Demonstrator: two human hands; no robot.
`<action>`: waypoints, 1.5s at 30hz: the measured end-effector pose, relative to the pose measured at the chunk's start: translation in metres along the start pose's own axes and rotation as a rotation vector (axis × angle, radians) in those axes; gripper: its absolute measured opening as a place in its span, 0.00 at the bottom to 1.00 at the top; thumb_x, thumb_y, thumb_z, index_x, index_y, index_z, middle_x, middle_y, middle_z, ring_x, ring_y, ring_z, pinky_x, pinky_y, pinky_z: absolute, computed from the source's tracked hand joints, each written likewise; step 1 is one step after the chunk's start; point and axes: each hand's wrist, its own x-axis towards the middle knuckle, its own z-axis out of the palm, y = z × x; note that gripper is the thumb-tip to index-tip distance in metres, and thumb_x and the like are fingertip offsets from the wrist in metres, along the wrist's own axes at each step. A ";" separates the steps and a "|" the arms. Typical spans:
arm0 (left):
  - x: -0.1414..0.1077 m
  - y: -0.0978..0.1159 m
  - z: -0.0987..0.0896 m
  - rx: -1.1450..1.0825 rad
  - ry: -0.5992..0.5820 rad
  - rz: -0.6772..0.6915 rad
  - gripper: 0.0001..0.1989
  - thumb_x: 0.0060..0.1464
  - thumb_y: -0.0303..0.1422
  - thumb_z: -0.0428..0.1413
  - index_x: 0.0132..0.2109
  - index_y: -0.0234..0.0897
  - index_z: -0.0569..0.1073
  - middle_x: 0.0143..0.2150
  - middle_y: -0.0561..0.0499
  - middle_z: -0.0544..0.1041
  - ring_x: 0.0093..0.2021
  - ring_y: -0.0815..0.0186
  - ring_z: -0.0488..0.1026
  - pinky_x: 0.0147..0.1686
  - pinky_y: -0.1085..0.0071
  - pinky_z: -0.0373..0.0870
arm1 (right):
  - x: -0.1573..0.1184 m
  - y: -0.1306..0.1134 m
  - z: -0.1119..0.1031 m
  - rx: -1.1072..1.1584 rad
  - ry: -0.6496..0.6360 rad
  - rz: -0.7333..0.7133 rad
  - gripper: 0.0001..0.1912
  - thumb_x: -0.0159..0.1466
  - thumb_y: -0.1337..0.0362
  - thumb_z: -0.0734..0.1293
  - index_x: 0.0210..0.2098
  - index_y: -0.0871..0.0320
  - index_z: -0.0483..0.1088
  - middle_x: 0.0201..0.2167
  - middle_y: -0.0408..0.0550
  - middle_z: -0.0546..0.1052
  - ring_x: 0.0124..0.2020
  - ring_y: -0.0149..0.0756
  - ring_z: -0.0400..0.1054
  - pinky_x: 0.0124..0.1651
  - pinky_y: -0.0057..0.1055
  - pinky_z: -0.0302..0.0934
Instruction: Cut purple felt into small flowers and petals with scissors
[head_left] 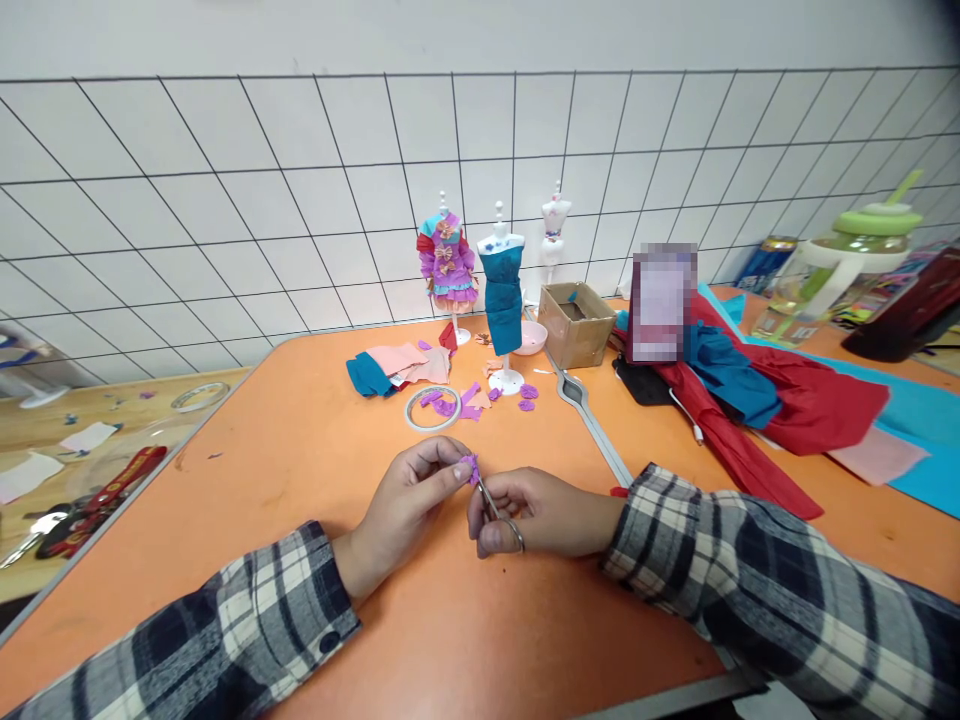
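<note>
Between thumb and fingers, my left hand (409,505) pinches a small crumpled purple piece (470,467). My right hand (529,512) is closed around small metal scissors (491,503), whose tips touch the purple piece. Beyond my hands, a roll of tape (433,424) lies flat with purple scraps (472,400) in and beside it. Small purple rosettes (528,392) rest near the round base of a mini mannequin wrapped in teal (503,300).
Behind stand a mannequin in a purple dress (453,262), a white mannequin (553,235), a pink bowl (531,338) and a cardboard box (576,325). At right are a phone (660,305), red paper (817,395) and a jug (832,270). Folded paper (405,365) lies back left.
</note>
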 end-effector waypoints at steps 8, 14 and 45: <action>-0.001 0.004 0.002 -0.011 -0.006 -0.002 0.10 0.48 0.34 0.64 0.26 0.36 0.71 0.43 0.47 0.74 0.44 0.61 0.69 0.44 0.68 0.65 | -0.001 -0.007 -0.001 0.041 -0.044 0.035 0.26 0.51 0.43 0.72 0.32 0.60 0.68 0.25 0.42 0.72 0.28 0.30 0.67 0.36 0.29 0.61; -0.004 0.003 0.001 -0.073 -0.146 0.014 0.07 0.51 0.31 0.62 0.29 0.37 0.72 0.35 0.49 0.75 0.37 0.64 0.71 0.41 0.66 0.67 | -0.001 -0.007 0.001 0.058 -0.084 0.079 0.25 0.51 0.46 0.73 0.34 0.61 0.68 0.27 0.43 0.73 0.29 0.29 0.67 0.37 0.29 0.61; 0.003 0.001 -0.003 0.138 0.063 0.032 0.07 0.52 0.35 0.61 0.33 0.37 0.73 0.34 0.52 0.71 0.36 0.66 0.65 0.39 0.70 0.62 | -0.003 -0.006 -0.010 -0.009 -0.030 0.077 0.26 0.55 0.43 0.69 0.34 0.62 0.70 0.24 0.44 0.75 0.26 0.29 0.66 0.31 0.26 0.56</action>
